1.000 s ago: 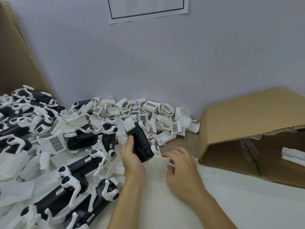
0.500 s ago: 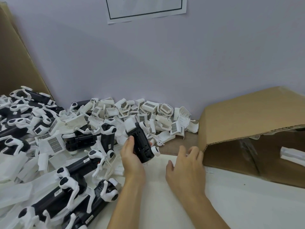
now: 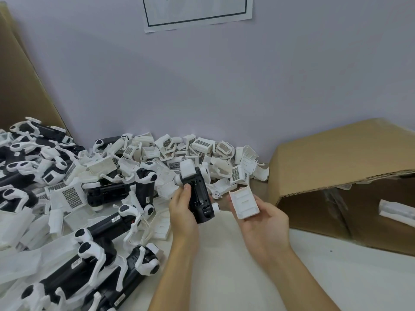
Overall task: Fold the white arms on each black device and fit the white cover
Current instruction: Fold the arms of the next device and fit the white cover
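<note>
My left hand [image 3: 182, 211] grips a black device [image 3: 198, 195] upright near the middle of the table, its white arms folded against the body and a white piece on its top end. My right hand [image 3: 261, 223] is palm up just to the right and holds a white cover [image 3: 244, 204] between thumb and fingers, its hollow side facing me. A small gap separates the cover from the device.
A heap of loose white covers [image 3: 179, 153] lies against the back wall. Several black devices with spread white arms [image 3: 98, 239] fill the table's left side. An open cardboard box [image 3: 345, 176] lies on its side at right. A cardboard sheet [image 3: 20, 81] leans at far left.
My right hand went from lying palm down on the table to palm up, now holding a white cover beside the device. My left hand kept its hold on the device.
</note>
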`<state>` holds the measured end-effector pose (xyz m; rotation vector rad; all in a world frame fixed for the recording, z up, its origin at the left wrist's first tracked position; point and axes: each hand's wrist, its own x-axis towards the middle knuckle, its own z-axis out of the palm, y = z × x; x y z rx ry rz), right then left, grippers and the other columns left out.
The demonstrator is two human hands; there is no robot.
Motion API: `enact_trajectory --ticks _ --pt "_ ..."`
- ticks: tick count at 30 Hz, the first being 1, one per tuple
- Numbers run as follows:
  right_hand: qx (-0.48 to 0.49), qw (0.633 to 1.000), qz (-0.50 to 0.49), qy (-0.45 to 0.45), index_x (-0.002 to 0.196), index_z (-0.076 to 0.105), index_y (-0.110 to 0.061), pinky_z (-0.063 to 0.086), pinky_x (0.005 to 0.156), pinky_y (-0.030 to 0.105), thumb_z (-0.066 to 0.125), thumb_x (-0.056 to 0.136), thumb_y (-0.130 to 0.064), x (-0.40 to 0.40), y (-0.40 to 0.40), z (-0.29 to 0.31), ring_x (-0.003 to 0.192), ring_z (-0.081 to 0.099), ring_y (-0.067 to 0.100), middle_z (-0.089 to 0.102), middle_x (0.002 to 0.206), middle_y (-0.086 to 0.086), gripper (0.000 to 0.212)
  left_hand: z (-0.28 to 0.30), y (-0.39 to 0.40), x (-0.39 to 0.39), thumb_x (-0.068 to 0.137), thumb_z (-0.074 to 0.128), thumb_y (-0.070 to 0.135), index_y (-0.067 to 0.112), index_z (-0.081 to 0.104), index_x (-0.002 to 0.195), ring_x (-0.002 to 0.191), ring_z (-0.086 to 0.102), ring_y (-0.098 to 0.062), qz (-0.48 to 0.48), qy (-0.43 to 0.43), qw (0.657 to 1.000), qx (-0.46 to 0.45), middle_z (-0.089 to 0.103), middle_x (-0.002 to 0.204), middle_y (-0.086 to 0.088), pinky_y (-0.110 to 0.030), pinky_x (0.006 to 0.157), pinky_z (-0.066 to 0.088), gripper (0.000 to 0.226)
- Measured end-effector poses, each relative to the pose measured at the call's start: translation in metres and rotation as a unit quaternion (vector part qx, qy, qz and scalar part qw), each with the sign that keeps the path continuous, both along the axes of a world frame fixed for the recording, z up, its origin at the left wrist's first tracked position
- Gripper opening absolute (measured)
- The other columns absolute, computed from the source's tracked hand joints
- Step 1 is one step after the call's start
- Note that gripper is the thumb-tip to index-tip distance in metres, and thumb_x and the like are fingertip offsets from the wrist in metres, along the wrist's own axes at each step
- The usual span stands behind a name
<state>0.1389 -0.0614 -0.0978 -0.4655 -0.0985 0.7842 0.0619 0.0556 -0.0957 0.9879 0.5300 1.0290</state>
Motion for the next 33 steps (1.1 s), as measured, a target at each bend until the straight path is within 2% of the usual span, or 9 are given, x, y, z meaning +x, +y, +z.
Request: enact_trajectory --ticks 4,7,10,17,21,23,25,29,33 --pt "-0.001 1.0 0.006 -0.027 0.123 0.062 0.005 0.052 0.1 0.041 0.054 0.082 -0.009 0.001 0.0 0.0 0.104 0.069 0.034 0.07 0.117 0.022 0.045 0.0 0.0 0.001 0.101 0.05 0.025 0.009 0.073 0.097 0.069 0.069 -0.02 -0.035 0.02 0.999 0.015 0.071 0.085 -0.012 -0.03 0.05 0.053 0.028" --pt "-0.105 0.985 -0.065 -0.12 0.121 0.065 -0.009 0.051 0.098 0.037 0.053 0.094 -0.002 0.002 0.004 -0.006 0.11 0.068 0.025 0.071 0.12 0.012 0.031 -0.001 -0.001 0.001 0.1 0.052 0.025 0.011 0.073 0.102 0.074 0.069 -0.021 -0.042 0.038 0.998 0.041 0.072 0.09 -0.013 -0.03 0.052 0.054 0.025" --pt "-0.164 0.965 -0.118 -0.169 0.118 0.067 -0.015 0.054 0.094 0.033 0.057 0.096 0.001 0.0 0.008 -0.008 0.115 0.067 0.023 0.071 0.121 0.009 0.029 0.0 -0.004 0.001 0.1 0.054 0.024 0.017 0.075 0.096 0.073 0.067 -0.018 -0.045 0.043 0.996 0.066 0.071 0.083 -0.006 -0.03 0.054 0.055 0.022" --pt "-0.125 0.981 -0.09 -0.118 0.126 0.061 -0.007 0.049 0.102 0.038 0.051 0.1 -0.003 0.001 0.01 -0.007 0.117 0.066 0.026 0.069 0.124 0.012 0.028 -0.001 -0.005 0.002 0.095 0.059 0.026 0.023 0.075 0.087 0.07 0.067 -0.014 -0.048 0.052 0.992 0.103 0.07 0.078 0.0 -0.027 0.053 0.053 0.018" --pt "-0.088 0.994 -0.042 -0.046 0.133 0.057 -0.006 0.048 0.093 0.033 0.044 0.105 -0.014 0.003 0.009 -0.004 0.105 0.065 0.023 0.069 0.121 0.012 0.032 -0.002 -0.005 0.004 0.094 0.06 0.028 0.023 0.074 0.089 0.07 0.068 -0.011 -0.047 0.056 0.993 0.098 0.072 0.08 0.0 -0.026 0.054 0.054 0.015" --pt "-0.107 0.99 -0.068 -0.067 0.131 0.06 -0.012 0.047 0.087 0.028 0.052 0.102 -0.018 0.004 0.01 -0.005 0.102 0.064 0.016 0.07 0.121 0.005 0.031 -0.004 -0.005 0.005 0.1 0.057 0.021 0.017 0.071 0.098 0.072 0.07 -0.016 -0.044 0.059 0.992 0.105 0.074 0.085 -0.006 -0.027 0.055 0.055 0.015" --pt "-0.167 0.963 -0.123 -0.169 0.125 0.064 -0.019 0.051 0.087 0.025 0.065 0.094 -0.013 0.001 0.011 -0.007 0.11 0.066 0.012 0.072 0.12 -0.001 0.032 -0.005 -0.006 0.007 0.1 0.058 0.021 0.016 0.07 0.103 0.077 0.072 -0.018 -0.043 0.072 0.988 0.131 0.076 0.089 -0.006 -0.027 0.059 0.057 0.014" --pt "-0.278 0.861 -0.211 -0.371 0.126 0.064 -0.023 0.055 0.083 0.019 0.076 0.084 -0.006 -0.007 0.014 -0.012 0.103 0.067 0.003 0.072 0.113 -0.01 0.047 -0.008 -0.01 0.012 0.101 0.054 0.025 0.018 0.069 0.111 0.095 0.072 -0.018 -0.06 0.091 0.981 0.161 0.076 0.1 -0.002 -0.023 0.074 0.056 0.019" --pt "-0.309 0.798 -0.239 -0.458 0.123 0.058 -0.034 0.052 0.086 0.018 0.079 0.082 -0.01 -0.012 0.016 -0.014 0.103 0.063 0.003 0.065 0.116 -0.01 0.052 -0.008 -0.011 0.015 0.105 0.047 0.022 0.02 0.069 0.111 0.107 0.068 -0.02 -0.078 0.099 0.979 0.16 0.075 0.107 0.0 -0.046 0.1 0.051 0.023"
